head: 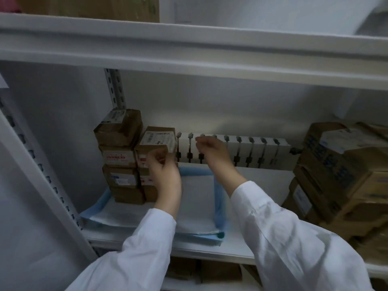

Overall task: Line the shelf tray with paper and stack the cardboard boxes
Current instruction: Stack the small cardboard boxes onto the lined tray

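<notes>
A blue shelf tray (218, 199) lies on the middle shelf, lined with white paper (195, 202). Two stacks of small brown cardboard boxes stand in its back left corner; the left stack (119, 158) is taller. The top box (157, 138) of the right stack sits tilted, its label facing up. My left hand (165, 175) pinches that box at its lower front corner. My right hand (212, 153) hovers just to the right of the box, fingers loosely apart and holding nothing, in front of a white rack.
A long white rack (254, 151) with dark clips runs along the shelf's back. Large cardboard cartons (336, 177) are piled at the right. The upper shelf board (189, 49) hangs close overhead, and a slotted white upright (42, 175) stands at the left.
</notes>
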Demonstrator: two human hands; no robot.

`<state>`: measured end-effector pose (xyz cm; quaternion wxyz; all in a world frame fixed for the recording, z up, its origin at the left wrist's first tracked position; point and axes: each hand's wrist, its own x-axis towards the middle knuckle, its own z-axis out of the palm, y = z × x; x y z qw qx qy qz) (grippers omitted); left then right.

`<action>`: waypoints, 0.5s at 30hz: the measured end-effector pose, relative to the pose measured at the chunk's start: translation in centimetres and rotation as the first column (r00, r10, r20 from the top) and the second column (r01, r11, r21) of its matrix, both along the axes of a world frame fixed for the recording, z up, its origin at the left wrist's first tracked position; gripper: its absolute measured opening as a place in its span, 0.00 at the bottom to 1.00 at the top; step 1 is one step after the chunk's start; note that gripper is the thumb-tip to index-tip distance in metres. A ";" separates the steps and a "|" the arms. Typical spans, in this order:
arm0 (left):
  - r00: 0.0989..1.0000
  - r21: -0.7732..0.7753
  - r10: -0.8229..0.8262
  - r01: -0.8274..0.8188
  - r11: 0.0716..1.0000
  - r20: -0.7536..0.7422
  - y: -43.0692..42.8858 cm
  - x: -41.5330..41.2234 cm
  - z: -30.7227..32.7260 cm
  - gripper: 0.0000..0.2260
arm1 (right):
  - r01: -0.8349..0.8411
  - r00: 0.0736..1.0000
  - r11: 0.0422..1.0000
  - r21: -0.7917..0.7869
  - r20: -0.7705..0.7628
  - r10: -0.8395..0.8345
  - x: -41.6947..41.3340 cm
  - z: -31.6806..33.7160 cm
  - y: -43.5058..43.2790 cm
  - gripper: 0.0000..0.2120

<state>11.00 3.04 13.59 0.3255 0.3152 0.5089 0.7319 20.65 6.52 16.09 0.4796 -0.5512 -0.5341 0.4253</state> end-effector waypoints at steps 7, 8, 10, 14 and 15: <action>0.948 -0.145 -0.280 0.302 0.942 0.153 -0.5 7.1 0.9 0.10 | 0.088 0.988 0.957 0.277 0.096 -0.119 7.6 4.1 -2.5 0.09; 0.918 -0.179 -0.319 0.364 0.914 0.234 -0.6 8.0 1.1 0.09 | 0.097 0.982 0.946 0.309 0.124 -0.142 8.7 4.6 -3.1 0.09; 0.826 -0.226 -0.397 0.509 0.830 0.401 -0.8 10.1 1.5 0.08 | 0.126 0.960 0.921 0.369 0.189 -0.207 11.2 5.3 -4.3 0.09; 0.680 -0.225 -0.502 0.687 0.691 0.534 -1.2 14.3 1.6 0.09 | 0.189 0.892 0.884 0.428 0.302 -0.337 15.9 6.0 -6.5 0.10; 0.662 -0.228 -0.517 0.709 0.668 0.543 -1.4 15.3 1.6 0.08 | 0.204 0.870 0.872 0.445 0.326 -0.370 16.8 6.0 -6.9 0.10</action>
